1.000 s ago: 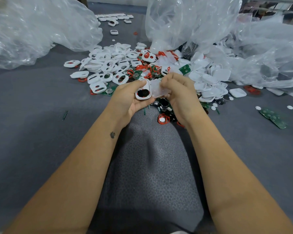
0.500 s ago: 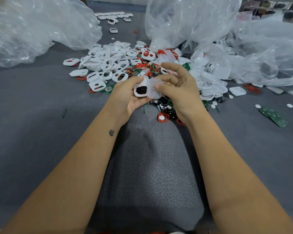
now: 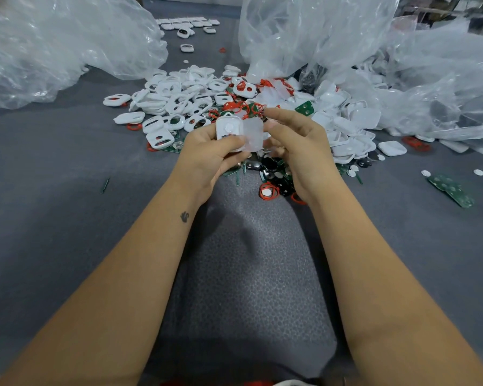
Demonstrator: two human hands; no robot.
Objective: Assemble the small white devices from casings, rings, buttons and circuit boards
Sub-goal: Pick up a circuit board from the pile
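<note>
Both hands hold one casing in front of the pile.

The left hand [image 3: 207, 156] grips the white casing [image 3: 228, 130] with curled fingers, thumb across its lower edge. The right hand [image 3: 296, 143] pinches a clear film [image 3: 253, 135] just beside the casing. The casing now shows a white face with a round button; half a second ago its dark inside showed. Behind it lies the pile [image 3: 184, 101] of casings and red rings.

grey felt-like surface [image 3: 53, 218]. carries heap of white casings [image 3: 176, 101], red rings [image 3: 268, 190], green circuit boards [image 3: 451, 188], loose white buttons [image 3: 425, 173], clear plastic bags [image 3: 67, 43], textured dark mat [image 3: 248, 274] at near edge.
</note>
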